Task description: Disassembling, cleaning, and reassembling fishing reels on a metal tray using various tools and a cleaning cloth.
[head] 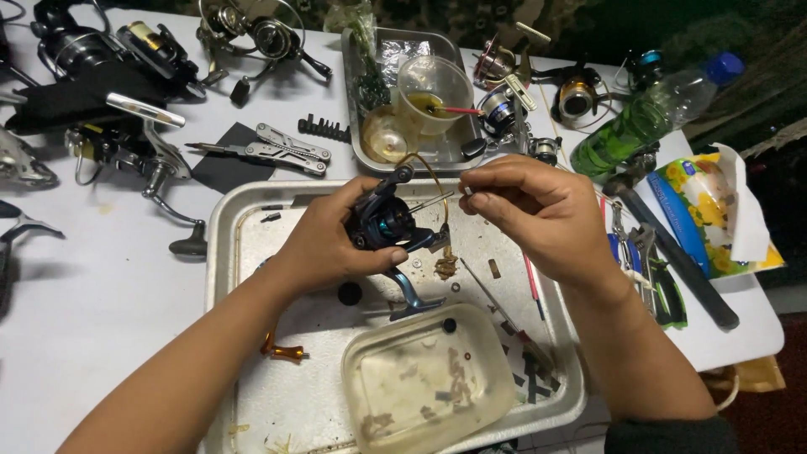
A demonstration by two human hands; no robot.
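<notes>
My left hand [324,240] grips a dark fishing reel body [382,220] with blue trim, held over a large metal tray [225,220]. A thin metal shaft sticks out of the reel toward the right. My right hand [525,206] pinches a tiny part at its fingertips just past the tip of that shaft. Below the reel, small loose parts and a blue-grey reel foot [412,294] lie in the tray. A cloudy plastic tub [424,378] holding small parts sits at the tray's near end.
A smaller metal tray [360,139] at the back holds a plastic cup [433,88] with yellow liquid. Several other reels lie on the white table at left and back. A folding multi-tool [282,150], a green bottle [643,118], a tissue pack [714,210] and hand tools lie around.
</notes>
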